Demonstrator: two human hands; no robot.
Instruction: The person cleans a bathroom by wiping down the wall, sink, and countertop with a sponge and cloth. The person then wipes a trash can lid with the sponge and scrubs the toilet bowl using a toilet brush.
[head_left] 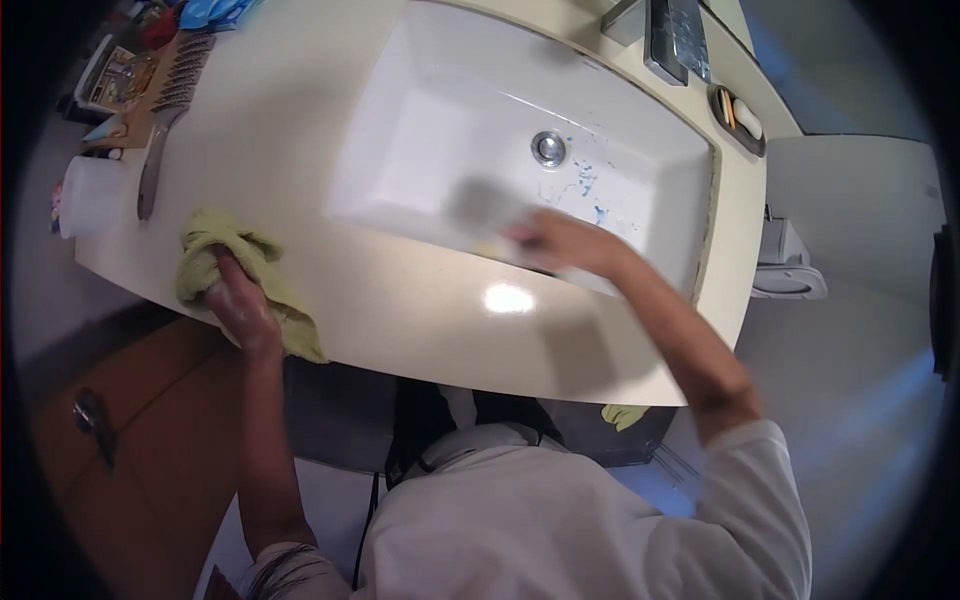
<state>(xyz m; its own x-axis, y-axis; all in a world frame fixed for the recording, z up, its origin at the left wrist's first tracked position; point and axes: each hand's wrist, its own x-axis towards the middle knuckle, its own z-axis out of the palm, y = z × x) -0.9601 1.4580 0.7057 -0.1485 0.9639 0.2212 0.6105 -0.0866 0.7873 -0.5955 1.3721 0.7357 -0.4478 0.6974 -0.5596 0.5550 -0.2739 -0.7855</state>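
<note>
At the left end of the counter, my left hand (240,305) is closed on a crumpled green towel (235,240), and one end of the towel hangs over the front edge. Over the near rim of the white sink (400,190) is my right hand (565,243), smeared by motion. Its fingers point left, and a small yellowish patch shows beside them. Whether they grip anything is too blurred to tell. Blue flecks (586,180) are scattered in the basin right of the metal drain (548,149).
A faucet (668,40) and a dark soap dish (738,122) stand behind the sink. On the counter's left lie a hairbrush (160,150), a white container (95,195) and a box of small items (125,80). Another green cloth (624,415) hangs below the front edge. A toilet (790,270) is at right.
</note>
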